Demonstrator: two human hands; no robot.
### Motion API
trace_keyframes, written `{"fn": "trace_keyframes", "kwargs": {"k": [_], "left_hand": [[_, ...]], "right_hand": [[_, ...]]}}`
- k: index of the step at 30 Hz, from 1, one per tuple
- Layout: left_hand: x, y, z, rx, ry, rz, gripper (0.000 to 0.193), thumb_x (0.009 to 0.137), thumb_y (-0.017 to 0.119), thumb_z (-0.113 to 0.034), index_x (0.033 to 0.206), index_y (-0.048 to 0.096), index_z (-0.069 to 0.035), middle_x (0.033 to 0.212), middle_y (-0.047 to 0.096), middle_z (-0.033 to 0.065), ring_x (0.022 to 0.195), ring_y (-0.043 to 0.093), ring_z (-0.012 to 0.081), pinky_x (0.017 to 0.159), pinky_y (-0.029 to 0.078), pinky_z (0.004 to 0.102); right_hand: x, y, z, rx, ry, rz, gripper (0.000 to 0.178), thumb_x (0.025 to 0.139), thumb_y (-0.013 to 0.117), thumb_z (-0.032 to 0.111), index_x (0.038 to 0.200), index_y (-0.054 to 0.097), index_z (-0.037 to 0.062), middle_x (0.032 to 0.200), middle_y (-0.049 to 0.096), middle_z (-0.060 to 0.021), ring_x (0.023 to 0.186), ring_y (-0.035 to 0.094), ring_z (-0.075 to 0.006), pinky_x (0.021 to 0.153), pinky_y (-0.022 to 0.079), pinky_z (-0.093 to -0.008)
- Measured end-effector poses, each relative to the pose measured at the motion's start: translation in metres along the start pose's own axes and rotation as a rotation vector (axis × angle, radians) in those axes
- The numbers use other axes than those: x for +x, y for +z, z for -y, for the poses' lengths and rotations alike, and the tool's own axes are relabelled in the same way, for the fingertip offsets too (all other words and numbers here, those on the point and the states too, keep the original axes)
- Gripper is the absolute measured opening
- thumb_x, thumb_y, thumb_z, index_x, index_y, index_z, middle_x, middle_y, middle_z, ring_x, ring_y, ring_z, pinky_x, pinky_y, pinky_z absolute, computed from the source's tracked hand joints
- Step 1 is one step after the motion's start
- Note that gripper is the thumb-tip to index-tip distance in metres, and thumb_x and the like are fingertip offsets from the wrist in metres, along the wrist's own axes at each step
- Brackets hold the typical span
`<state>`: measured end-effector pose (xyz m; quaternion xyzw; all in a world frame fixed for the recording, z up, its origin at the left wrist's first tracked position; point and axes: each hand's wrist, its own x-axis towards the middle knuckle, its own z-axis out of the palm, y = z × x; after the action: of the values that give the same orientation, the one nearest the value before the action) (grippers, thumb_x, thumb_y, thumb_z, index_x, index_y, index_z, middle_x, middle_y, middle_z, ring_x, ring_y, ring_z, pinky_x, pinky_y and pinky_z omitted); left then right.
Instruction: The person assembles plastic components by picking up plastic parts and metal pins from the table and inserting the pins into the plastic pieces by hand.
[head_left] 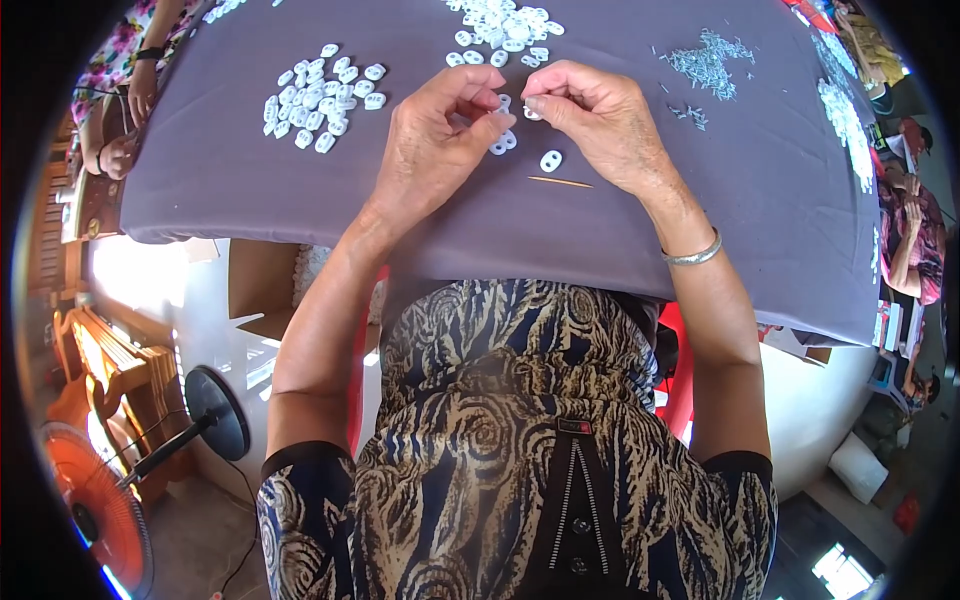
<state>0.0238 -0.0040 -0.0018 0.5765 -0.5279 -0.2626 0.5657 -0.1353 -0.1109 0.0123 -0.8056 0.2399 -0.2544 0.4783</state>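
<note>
My right hand (605,120) pinches a small white two-hole plastic piece (531,112) between thumb and forefinger. Facing it, my left hand (445,125) has its fingers curled in, and its thumb is over a few white pieces (505,143) of the same kind. My left fingertips partly hide these pieces, and what they grip is hard to make out. Just below, nearer to me, one single oval white piece (551,161) with two dark holes lies on the cloth. A thin wooden toothpick (560,182) lies beside it.
A grey-brown cloth (330,200) covers the table. White pieces form a left pile (322,98) and a far pile (505,22). Small metal pins (710,65) are heaped at right. Other people's hands (118,155) are at the left edge. An orange fan (90,500) stands lower left.
</note>
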Motion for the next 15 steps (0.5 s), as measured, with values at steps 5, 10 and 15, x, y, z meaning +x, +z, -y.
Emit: {"fn": "trace_keyframes", "kwargs": {"k": [5, 10, 15], "left_hand": [[-0.0025, 0.0102, -0.0068, 0.041, 0.047, -0.001, 0.035, 0.077, 0.07, -0.002, 0.11, 0.059, -0.004, 0.082, 0.065, 0.0028, 0.073, 0.059, 0.0084, 0.062, 0.048, 0.0225], [-0.0028, 0.009, -0.0067, 0.033, 0.08, -0.014, 0.035, 0.079, 0.067, 0.002, 0.112, 0.058, -0.005, 0.081, 0.065, 0.0019, 0.075, 0.06, 0.0078, 0.062, 0.048, 0.0221], [-0.0041, 0.0099, -0.0091, -0.083, 0.059, 0.003, 0.03, 0.082, 0.062, 0.004, 0.111, 0.059, -0.004, 0.081, 0.065, 0.0026, 0.075, 0.06, 0.007, 0.064, 0.049, 0.0216]], "right_hand": [[-0.003, 0.0, 0.0046, 0.277, 0.073, 0.044, 0.011, 0.09, 0.06, 0.012, 0.095, 0.064, 0.0037, 0.082, 0.062, 0.0022, 0.068, 0.053, -0.0043, 0.063, 0.045, -0.0189], [-0.0033, 0.0023, 0.0077, 0.252, 0.075, 0.059, 0.012, 0.091, 0.059, 0.013, 0.096, 0.063, 0.0031, 0.082, 0.063, 0.0008, 0.069, 0.054, -0.0052, 0.063, 0.045, -0.0194], [-0.0034, 0.0033, 0.0029, 0.231, 0.057, 0.067, 0.012, 0.091, 0.059, 0.012, 0.097, 0.062, 0.0024, 0.082, 0.062, 0.0003, 0.07, 0.056, -0.0055, 0.063, 0.046, -0.0199]]}}
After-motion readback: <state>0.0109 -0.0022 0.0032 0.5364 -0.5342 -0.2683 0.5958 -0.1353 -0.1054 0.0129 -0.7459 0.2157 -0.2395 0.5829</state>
